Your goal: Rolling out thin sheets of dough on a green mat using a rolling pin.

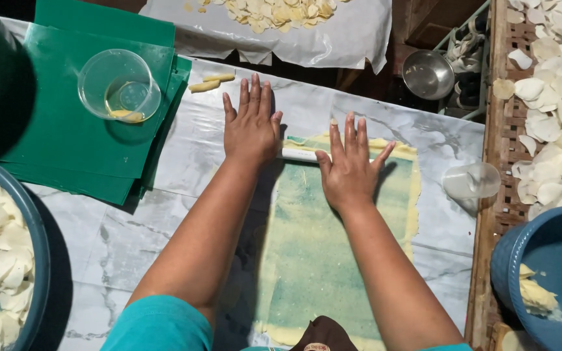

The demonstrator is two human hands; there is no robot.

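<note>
**Soft daylight, sharp centre, dark top-left corner**

I see even, moderate light from above and ahead. The arms throw soft shadows onto the table (pixel 131 234) near the lower edge. The plastic sheet (pixel 333 39) at the top shows pale glare, and the steel bowl (pixel 428 73) carries a dull shine. The top-left corner falls into deep shadow. The hands are crisp; the frame edges bend slightly, and the blue tub (pixel 548 260) looks a little soft.

Roller (pixel 299 155) mostly hidden under both palms. Dough sheet (pixel 333 253) near end cut by bottom edge. Two blue tubs (pixel 541 260) cropped at side edges. Cup (pixel 473 181) contents unclear.
</note>
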